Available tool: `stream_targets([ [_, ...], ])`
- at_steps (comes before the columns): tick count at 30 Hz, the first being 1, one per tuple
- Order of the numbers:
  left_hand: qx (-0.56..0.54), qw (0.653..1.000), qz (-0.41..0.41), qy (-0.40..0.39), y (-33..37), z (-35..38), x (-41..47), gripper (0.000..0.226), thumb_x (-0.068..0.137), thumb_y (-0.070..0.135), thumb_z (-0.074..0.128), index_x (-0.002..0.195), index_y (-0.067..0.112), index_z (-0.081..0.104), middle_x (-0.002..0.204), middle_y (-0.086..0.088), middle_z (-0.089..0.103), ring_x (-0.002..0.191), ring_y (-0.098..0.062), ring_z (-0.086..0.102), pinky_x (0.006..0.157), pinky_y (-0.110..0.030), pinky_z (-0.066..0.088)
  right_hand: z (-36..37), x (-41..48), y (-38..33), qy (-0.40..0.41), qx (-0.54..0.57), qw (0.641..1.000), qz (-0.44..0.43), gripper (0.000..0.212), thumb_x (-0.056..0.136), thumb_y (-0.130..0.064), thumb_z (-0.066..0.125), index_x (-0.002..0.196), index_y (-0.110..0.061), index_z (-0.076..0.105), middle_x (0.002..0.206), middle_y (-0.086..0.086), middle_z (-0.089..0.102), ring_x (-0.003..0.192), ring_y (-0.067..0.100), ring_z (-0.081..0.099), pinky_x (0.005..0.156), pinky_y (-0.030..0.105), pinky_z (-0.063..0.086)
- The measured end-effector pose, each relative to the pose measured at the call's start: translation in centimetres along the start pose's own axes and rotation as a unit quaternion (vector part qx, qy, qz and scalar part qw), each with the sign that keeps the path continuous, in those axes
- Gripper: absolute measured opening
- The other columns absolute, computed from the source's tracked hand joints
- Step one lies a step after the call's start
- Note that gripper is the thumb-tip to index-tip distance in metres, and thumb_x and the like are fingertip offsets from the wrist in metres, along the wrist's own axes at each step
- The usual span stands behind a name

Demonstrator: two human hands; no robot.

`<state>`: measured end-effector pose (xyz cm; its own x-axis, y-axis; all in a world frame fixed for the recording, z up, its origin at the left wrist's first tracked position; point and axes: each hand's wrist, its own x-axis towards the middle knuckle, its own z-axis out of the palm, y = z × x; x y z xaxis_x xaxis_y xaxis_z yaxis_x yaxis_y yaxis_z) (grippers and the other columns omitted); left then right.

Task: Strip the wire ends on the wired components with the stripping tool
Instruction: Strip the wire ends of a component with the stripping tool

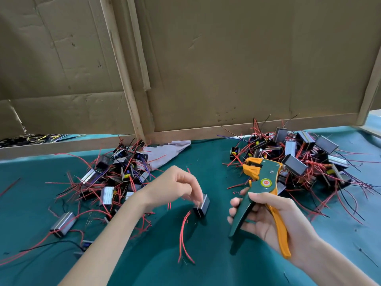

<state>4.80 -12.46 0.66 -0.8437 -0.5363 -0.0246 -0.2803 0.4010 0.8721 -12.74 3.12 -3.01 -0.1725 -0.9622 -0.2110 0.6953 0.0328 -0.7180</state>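
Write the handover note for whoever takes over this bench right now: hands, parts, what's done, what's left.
Left hand: pinches one component by its top; its red wires trail over the green cloth.
Right hand: grips the stripping tool; no wire in its head.
Parts: left pile and right pile of components.
Done: cannot tell which pile is stripped.
Left: likely feed this component's wire ends into the tool, squeeze, then take the next.
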Motion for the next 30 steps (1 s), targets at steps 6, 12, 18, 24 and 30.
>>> stream_targets([
  [6, 0.186, 0.950, -0.140, 0.210, -1.8, 0.2, 1.6, 0.022, 0.083, 0.023, 0.041, 0.067, 0.012, 0.050, 0.070, -0.004, 0.060, 0.067, -0.024, 0.051, 0.066, -0.033, 0.042, 0.0, 0.0, 0.1, -0.001, -0.002, 1.000, 0.000, 0.023, 0.075, -0.006, 0.056, 0.098, -0.001, 0.055, 0.084, 0.029, 0.064, 0.068, 0.040, 0.064, 0.062, 0.049, 0.057],
  [12, 0.276, 0.911, -0.242, 0.188, -3.4, 1.5, 2.0, 0.050, 0.082, 0.060, 0.051, 0.060, 0.016, 0.060, 0.071, -0.008, 0.070, 0.076, -0.023, 0.066, 0.071, -0.030, 0.050, 0.1, 0.0, 0.3, -0.001, -0.005, 1.000, 0.011, 0.025, 0.072, -0.005, 0.058, 0.096, 0.000, 0.056, 0.084, 0.030, 0.064, 0.067, 0.041, 0.065, 0.063, 0.051, 0.058],
  [18, 0.201, 0.919, -0.204, 0.269, -3.4, 4.0, 2.3, 0.032, 0.078, 0.043, 0.065, 0.070, 0.012, 0.068, 0.072, 0.001, 0.067, 0.076, -0.020, 0.059, 0.063, -0.029, 0.041, 0.2, 0.0, 0.4, 0.001, -0.006, 1.000, 0.016, 0.028, 0.069, -0.006, 0.059, 0.096, 0.001, 0.055, 0.084, 0.031, 0.064, 0.067, 0.041, 0.066, 0.061, 0.051, 0.057],
  [24, 0.092, 0.950, -0.206, 0.216, -2.4, 4.3, 2.3, 0.031, 0.074, 0.022, 0.065, 0.101, 0.023, 0.049, 0.087, 0.010, 0.069, 0.094, -0.013, 0.060, 0.080, -0.031, 0.047, 0.2, -0.2, 0.2, -0.002, -0.010, 1.000, 0.011, 0.026, 0.072, -0.005, 0.057, 0.098, 0.001, 0.056, 0.085, 0.030, 0.064, 0.067, 0.041, 0.066, 0.063, 0.051, 0.058],
  [30, 0.154, 0.956, -0.134, 0.209, -2.0, 5.4, 2.1, 0.010, 0.082, 0.028, 0.071, 0.086, 0.026, 0.062, 0.068, 0.016, 0.062, 0.074, -0.006, 0.058, 0.060, -0.014, 0.037, 0.1, -0.1, 0.3, -0.004, -0.014, 1.000, 0.010, 0.027, 0.072, -0.006, 0.058, 0.097, 0.001, 0.056, 0.085, 0.031, 0.064, 0.068, 0.041, 0.066, 0.063, 0.051, 0.058],
])
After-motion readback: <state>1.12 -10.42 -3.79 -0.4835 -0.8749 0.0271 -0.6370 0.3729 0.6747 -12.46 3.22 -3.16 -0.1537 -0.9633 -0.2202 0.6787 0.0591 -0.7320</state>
